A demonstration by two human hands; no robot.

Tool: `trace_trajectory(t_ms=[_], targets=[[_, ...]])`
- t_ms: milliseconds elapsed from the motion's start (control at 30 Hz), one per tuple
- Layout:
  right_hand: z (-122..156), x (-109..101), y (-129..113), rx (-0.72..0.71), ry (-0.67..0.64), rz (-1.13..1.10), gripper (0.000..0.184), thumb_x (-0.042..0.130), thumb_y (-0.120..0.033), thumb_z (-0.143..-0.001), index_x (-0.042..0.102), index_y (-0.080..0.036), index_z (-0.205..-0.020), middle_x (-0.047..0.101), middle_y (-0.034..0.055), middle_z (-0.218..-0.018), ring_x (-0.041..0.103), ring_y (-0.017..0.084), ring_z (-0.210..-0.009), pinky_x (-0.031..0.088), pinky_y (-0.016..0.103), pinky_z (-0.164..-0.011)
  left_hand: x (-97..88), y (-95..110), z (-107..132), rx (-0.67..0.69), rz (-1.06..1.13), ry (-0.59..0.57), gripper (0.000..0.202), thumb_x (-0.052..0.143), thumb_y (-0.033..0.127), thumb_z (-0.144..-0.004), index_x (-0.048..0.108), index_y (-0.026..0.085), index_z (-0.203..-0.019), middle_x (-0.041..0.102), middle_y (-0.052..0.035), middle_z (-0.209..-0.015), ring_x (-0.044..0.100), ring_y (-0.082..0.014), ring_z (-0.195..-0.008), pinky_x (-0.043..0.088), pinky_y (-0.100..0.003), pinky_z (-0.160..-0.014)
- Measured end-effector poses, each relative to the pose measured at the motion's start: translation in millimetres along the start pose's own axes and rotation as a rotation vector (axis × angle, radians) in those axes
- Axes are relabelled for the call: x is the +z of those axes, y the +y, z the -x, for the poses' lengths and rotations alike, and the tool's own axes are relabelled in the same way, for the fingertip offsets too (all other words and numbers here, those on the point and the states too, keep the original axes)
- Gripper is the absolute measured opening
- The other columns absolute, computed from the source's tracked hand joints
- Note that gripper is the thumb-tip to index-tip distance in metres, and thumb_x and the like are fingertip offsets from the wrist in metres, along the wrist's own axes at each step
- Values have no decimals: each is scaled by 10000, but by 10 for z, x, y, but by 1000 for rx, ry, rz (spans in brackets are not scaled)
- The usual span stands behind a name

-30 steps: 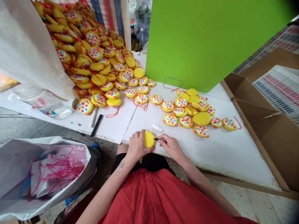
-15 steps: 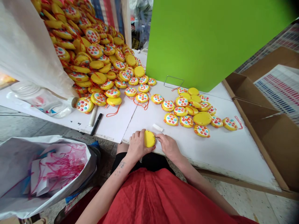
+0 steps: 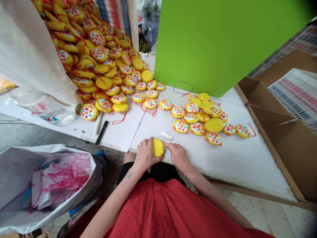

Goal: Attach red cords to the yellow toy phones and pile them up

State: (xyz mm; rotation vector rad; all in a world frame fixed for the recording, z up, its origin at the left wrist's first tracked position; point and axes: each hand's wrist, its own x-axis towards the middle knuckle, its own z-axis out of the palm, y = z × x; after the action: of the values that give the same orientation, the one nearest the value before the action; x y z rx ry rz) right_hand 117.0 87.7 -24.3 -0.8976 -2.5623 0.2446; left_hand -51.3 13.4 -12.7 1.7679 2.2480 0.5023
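My left hand (image 3: 145, 153) is closed around a round yellow toy (image 3: 158, 147), its plain side facing up, at the table's front edge. Fingers and thumb of my right hand (image 3: 177, 155) are pinched at the toy's right rim. They grip a thin, dark pin-like piece (image 3: 166, 146) whose tip meets the toy; its exact kind is too small to make out. A small white block (image 3: 166, 136) lies just beyond both hands. Similar yellow toys with dotted white tops form a group (image 3: 198, 114) on the right of the table.
A large heap of yellow toys (image 3: 99, 56) spills from a white sack at the left. Near it lie a black marker (image 3: 101, 132) and a clear plastic jar (image 3: 42, 102). A green panel (image 3: 210, 43) stands behind; cardboard boxes (image 3: 277, 132) line the right. A white bag (image 3: 92, 165) hangs front left.
The toy and both hands stay in nearly the same place. My right fingertips have shifted very slightly at the toy's rim; the view has moved a little.
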Motion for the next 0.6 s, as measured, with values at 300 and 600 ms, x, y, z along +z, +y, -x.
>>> trace_trajectory(t_ms=[300,600], targets=[[7,-19,0,-4,8,-20,267,404,-63,-894,619,-171,-1011,668,55,-790,586,198,-740,428,303,-707,-23,6,2,-5,-4,-20,832,645,567,-673,340,153,-1328,511,-138,-1146,509,-305,-1021,388,-409,-861],[5,-21,-20,23,-25,-5,280,394,-64,-896,618,-185,-1014,667,53,-786,585,198,-744,425,302,-717,-11,3,0,-10,6,-16,847,680,561,-648,349,168,-1322,513,-136,-1147,511,-306,-1027,389,-415,-864]])
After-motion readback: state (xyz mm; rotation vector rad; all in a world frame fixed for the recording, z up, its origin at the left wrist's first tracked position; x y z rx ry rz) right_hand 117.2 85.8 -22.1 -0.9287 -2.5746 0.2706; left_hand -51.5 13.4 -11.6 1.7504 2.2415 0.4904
